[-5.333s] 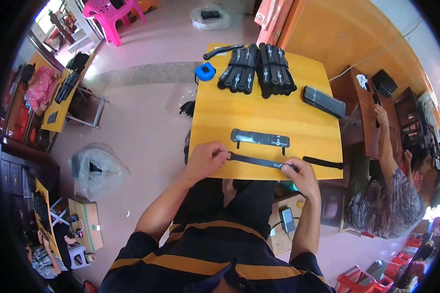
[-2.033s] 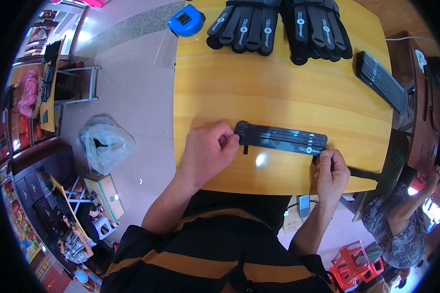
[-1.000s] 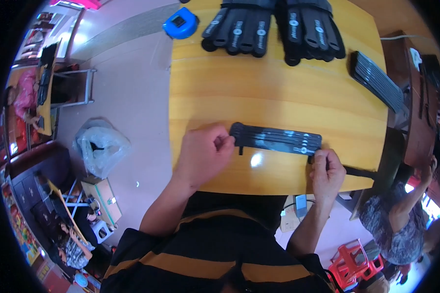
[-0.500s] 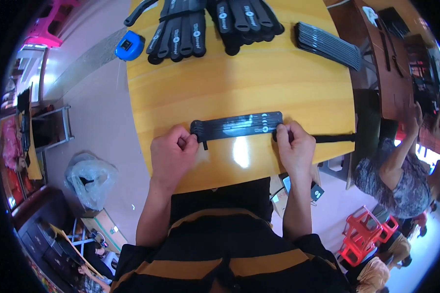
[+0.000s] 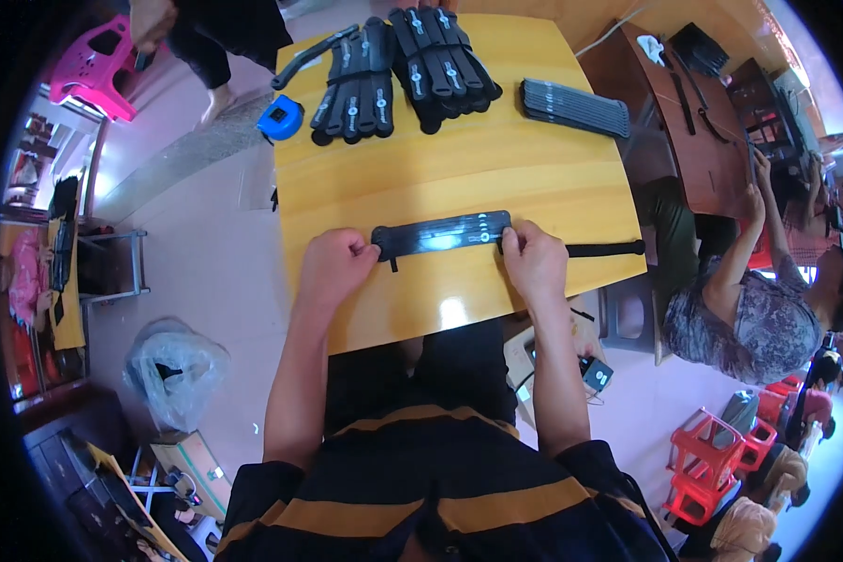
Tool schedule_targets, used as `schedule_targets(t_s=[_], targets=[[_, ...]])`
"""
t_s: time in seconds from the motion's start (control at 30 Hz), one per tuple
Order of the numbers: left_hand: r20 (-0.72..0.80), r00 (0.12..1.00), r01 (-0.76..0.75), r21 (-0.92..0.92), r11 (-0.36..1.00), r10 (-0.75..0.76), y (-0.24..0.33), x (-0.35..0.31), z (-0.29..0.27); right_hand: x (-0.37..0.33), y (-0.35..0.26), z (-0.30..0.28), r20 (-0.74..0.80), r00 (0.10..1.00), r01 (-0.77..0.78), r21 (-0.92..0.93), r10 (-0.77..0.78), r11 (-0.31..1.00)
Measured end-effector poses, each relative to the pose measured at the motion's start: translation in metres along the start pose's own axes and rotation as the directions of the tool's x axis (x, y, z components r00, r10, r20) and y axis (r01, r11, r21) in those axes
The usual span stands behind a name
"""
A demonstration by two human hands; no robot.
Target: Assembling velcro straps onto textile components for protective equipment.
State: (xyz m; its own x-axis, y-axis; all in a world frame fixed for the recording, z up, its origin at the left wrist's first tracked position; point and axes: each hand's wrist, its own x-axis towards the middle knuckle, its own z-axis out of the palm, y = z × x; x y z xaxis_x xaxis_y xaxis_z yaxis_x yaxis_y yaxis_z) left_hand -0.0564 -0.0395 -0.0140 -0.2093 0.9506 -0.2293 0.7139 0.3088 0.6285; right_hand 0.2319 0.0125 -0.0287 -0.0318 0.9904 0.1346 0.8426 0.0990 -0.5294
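Observation:
Between my two hands lies a flat stack of black straps [image 5: 445, 234], low over the wooden table [image 5: 459, 178]. My left hand [image 5: 335, 267] is closed, with thumb and fingers pinching the left end. At the right end, my right hand [image 5: 537, 262] pinches the stack's corner. A single black strap [image 5: 601, 250] runs out to the right from behind my right hand, and a short black end shows below the stack near my left hand. How this strap passes under the stack is hidden.
Two banded bundles of black straps, a left one [image 5: 354, 98] and a right one [image 5: 445, 70], lie at the table's far side. Beside them are a blue tape measure [image 5: 280, 119] and another strap stack [image 5: 576, 108]. A person [image 5: 749, 314] sits at the right. A pink stool [image 5: 98, 70] stands far left.
My view has shifted, bringing more of the table's far side into sight. A standing person's legs and hand now show at the far left. Both hands keep their grip on the stack.

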Motion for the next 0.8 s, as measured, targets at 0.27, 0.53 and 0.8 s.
schedule_targets(t_s=[0.27, 0.53, 0.8], targets=[[0.056, 0.998, 0.029, 0.035, 0.999, -0.031, -0.010, 0.009, -0.007, -0.017, -0.047, 0.005, 0.006, 0.922, 0.386, 0.032, -0.387, 0.922], [0.067, 0.998, 0.001, -0.016, 1.000, 0.000, -0.018, 0.005, -0.001, -0.072, -0.072, 0.045, 0.266, 0.828, 0.515, -0.010, -0.494, 0.857], [0.113, 0.989, 0.105, -0.066, 0.992, -0.097, -0.014, 0.006, -0.003, -0.068, -0.025, 0.028, 0.218, 0.953, 0.270, -0.303, -0.209, 0.914]])
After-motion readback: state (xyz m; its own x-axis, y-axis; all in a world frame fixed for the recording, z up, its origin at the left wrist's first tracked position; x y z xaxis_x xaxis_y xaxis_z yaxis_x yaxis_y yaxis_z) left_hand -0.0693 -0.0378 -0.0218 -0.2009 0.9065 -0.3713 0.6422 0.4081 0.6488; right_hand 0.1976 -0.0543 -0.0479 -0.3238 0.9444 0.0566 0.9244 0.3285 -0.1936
